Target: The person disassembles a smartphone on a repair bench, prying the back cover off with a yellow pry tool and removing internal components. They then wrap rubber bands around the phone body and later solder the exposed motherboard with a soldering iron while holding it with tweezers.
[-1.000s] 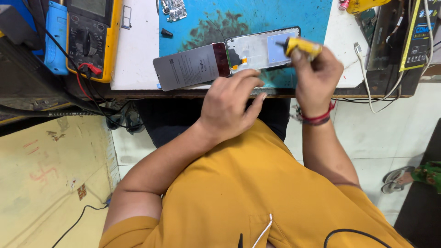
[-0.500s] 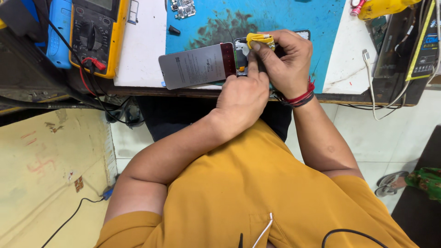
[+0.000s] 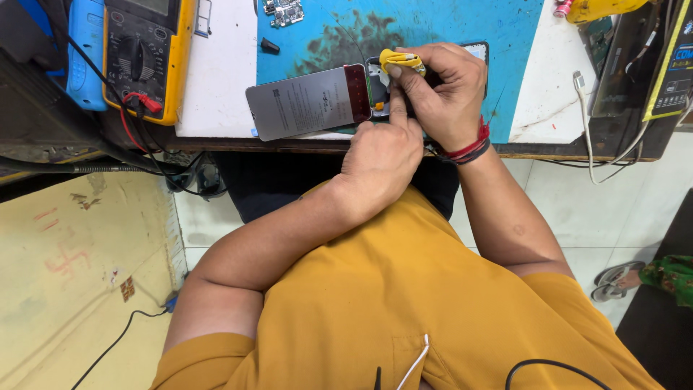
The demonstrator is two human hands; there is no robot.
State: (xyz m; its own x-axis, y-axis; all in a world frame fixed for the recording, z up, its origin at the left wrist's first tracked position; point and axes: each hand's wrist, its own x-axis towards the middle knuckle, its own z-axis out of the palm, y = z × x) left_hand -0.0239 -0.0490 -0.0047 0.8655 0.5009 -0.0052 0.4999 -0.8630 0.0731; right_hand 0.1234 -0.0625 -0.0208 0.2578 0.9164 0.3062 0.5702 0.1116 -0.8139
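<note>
White workbench [image 3: 216,87], blue mat [image 3: 447,29], yellow multimeter [image 3: 148,54], opened phone [image 3: 310,101]

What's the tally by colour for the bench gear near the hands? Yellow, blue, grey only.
Yellow: 2, the multimeter and the yellow-handled tool in the right hand.
Blue: 2, the work mat and the blue case at far left.
Grey: 1, the opened phone's battery, by the left hand.
Total: 5

Blue mat [image 3: 447,29] looked rubbery and stained, phone's grey battery [image 3: 307,101] was smooth and matt, yellow screwdriver handle [image 3: 401,59] looked plastic, wristband [image 3: 468,148] was cloth.
</note>
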